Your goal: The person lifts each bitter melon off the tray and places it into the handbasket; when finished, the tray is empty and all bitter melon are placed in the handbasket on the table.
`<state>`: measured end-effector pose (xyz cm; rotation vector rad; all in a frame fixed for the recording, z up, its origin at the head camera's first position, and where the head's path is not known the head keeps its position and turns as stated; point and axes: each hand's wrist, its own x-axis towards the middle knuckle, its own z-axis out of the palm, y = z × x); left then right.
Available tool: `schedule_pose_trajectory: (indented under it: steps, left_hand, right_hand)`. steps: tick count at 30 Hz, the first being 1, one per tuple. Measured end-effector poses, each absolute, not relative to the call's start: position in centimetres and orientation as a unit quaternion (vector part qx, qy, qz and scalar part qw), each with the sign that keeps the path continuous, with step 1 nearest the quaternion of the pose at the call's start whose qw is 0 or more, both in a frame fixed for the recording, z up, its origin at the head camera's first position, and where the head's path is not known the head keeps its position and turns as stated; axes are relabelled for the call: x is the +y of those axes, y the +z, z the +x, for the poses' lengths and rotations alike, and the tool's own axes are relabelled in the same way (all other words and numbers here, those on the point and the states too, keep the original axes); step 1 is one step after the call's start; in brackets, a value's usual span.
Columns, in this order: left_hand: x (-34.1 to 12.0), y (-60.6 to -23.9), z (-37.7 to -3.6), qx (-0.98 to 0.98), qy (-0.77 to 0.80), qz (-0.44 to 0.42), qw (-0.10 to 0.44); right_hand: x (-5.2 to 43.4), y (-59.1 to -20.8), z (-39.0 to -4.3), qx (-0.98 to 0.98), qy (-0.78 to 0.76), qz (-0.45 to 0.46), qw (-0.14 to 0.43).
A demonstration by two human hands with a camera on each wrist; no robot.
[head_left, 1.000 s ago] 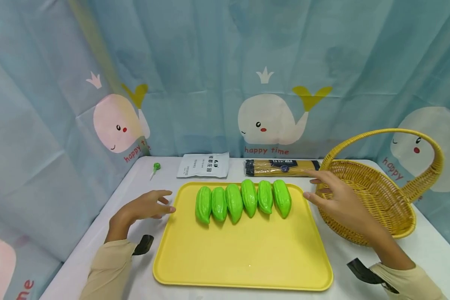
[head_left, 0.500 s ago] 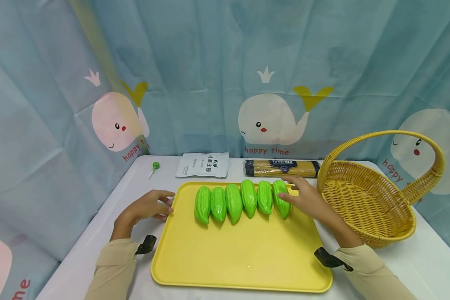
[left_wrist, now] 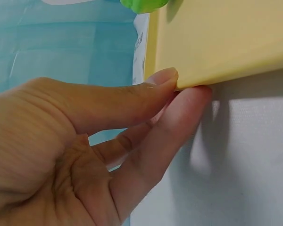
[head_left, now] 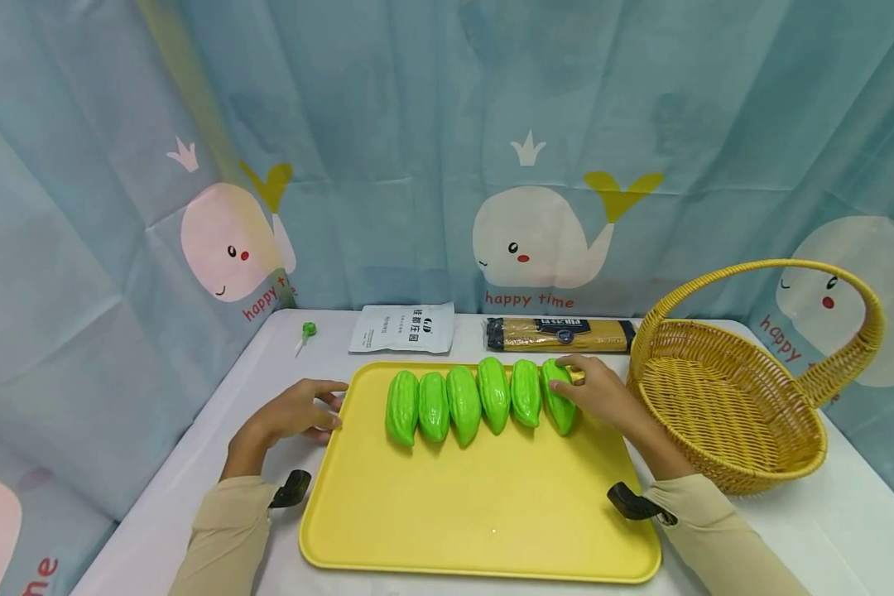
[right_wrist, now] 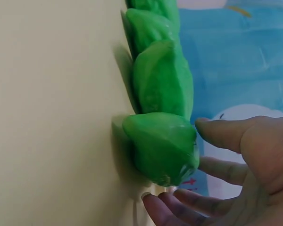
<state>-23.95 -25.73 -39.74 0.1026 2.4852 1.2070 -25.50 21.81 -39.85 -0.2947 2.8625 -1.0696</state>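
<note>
Several bright green, ridged bitter melons, apparently plastic, lie side by side along the far part of a yellow tray (head_left: 484,521). My left hand (head_left: 299,410) is at the tray's left edge; in the left wrist view its thumb (left_wrist: 162,77) lies on the rim and a finger is underneath, pinching it. My right hand (head_left: 599,393) is over the rightmost bitter melon (head_left: 562,407). In the right wrist view, its thumb (right_wrist: 221,134) and spread fingers stand around that bitter melon's end (right_wrist: 162,146); firm contact cannot be made out.
A yellow wicker basket (head_left: 723,406) with a tall handle stands on the right, beside my right forearm. Behind the tray lie a white packet (head_left: 402,329) and a pack of spaghetti (head_left: 559,334). A green lollipop (head_left: 309,329) lies at the back left. A blue curtain (head_left: 387,165) hangs behind the table.
My right hand has come left and down from beside the basket to the rightmost bitter melon. My left hand has shifted very slightly at the tray's edge. The bitter melons lie as before.
</note>
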Motion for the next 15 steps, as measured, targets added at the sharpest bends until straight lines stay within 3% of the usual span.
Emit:
schedule_pose_trajectory:
  steps: [15]
  left_hand:
    - [-25.87,-40.04,-24.10,0.889,0.419,0.036,0.183]
  right_hand:
    - [21.33,-40.20,-25.47,0.932,-0.356,-0.047,0.049]
